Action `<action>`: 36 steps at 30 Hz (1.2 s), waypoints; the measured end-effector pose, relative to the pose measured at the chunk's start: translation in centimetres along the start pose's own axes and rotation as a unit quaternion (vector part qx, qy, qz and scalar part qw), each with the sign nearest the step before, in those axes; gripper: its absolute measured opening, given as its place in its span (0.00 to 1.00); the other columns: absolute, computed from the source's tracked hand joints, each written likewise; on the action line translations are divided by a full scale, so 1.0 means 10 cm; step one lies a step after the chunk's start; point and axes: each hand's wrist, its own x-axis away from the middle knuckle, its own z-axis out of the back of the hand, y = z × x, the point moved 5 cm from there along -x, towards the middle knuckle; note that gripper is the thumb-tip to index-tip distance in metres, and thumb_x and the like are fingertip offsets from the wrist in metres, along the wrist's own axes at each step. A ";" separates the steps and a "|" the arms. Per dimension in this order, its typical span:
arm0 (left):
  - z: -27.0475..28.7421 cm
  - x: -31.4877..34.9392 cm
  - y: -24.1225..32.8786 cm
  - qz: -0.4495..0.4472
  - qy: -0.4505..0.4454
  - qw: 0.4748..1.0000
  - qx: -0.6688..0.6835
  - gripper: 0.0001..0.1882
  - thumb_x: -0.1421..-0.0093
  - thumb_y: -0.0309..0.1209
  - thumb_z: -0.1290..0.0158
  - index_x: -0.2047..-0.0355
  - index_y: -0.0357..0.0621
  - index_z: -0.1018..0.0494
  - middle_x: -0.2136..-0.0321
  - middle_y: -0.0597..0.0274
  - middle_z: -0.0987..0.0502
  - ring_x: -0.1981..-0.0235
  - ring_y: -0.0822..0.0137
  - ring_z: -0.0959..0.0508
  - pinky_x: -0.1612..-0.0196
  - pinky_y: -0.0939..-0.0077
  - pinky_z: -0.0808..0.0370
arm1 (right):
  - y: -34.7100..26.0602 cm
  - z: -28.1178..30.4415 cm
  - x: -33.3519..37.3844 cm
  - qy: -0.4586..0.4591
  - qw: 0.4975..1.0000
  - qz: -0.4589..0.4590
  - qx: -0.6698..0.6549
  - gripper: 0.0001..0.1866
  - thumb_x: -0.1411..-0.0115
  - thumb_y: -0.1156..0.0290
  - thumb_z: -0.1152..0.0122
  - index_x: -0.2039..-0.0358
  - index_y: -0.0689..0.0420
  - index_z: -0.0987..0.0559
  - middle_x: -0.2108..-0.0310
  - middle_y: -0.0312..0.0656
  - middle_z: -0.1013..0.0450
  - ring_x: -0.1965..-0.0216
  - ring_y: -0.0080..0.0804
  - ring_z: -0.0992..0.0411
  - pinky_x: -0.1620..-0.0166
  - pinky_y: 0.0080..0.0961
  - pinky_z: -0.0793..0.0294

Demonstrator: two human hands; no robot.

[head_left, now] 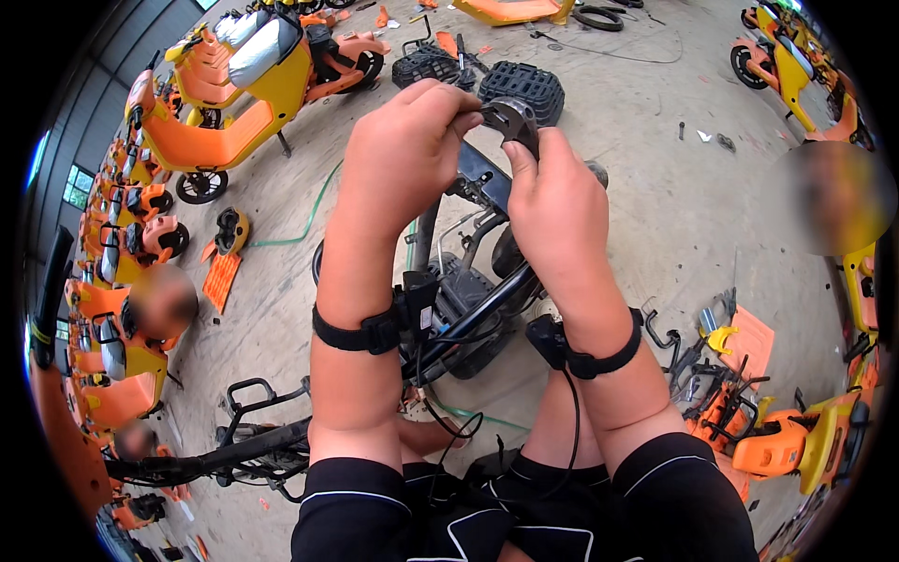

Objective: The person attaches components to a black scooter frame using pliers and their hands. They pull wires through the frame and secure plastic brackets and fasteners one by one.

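Note:
I hold both arms out ahead with the hands close together above a stripped black scooter frame [482, 314]. My right hand [559, 192] is closed round a grey metal tool [513, 117] with a curved, wrench-like head, its thumb pressed along the near side. My left hand [407, 140] is curled, thumb and fingertips pinched together at the left edge of that head. Whether those fingertips also hold some small part is hidden. Beneath the hands lies a flat black plate [484, 178] on the frame.
Black plastic baskets [522, 91] lie on the concrete floor beyond my hands. Orange and yellow scooters [239, 108] stand in rows to the left. At the right are loose parts [716, 398] and an orange panel [749, 342]. A green strap [304, 225] trails across the floor.

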 end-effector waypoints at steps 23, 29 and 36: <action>-0.07 0.05 -0.31 0.140 0.010 0.987 0.084 0.10 0.32 0.35 0.47 0.57 0.43 0.24 0.72 0.56 0.17 0.68 0.54 0.16 0.64 0.65 0.22 | 0.03 -0.04 -0.02 0.000 0.988 0.042 -0.147 0.10 0.35 0.68 0.41 0.58 0.62 0.23 0.67 0.52 0.22 0.64 0.56 0.24 0.61 0.43 0.26; -0.18 0.05 -0.30 0.119 -0.003 0.989 0.093 0.08 0.33 0.33 0.45 0.58 0.44 0.24 0.73 0.57 0.17 0.69 0.54 0.16 0.66 0.66 0.22 | 0.15 -0.04 -0.06 -0.100 0.968 -0.047 -0.226 0.11 0.35 0.69 0.43 0.58 0.64 0.23 0.68 0.55 0.22 0.65 0.55 0.23 0.61 0.41 0.26; -0.17 0.06 -0.28 0.124 0.001 0.986 0.112 0.08 0.33 0.32 0.46 0.58 0.42 0.24 0.73 0.56 0.17 0.70 0.56 0.16 0.65 0.68 0.22 | 0.17 -0.02 -0.07 -0.076 0.969 -0.025 -0.234 0.15 0.32 0.64 0.41 0.54 0.63 0.21 0.69 0.38 0.20 0.69 0.21 0.28 0.63 0.23 0.28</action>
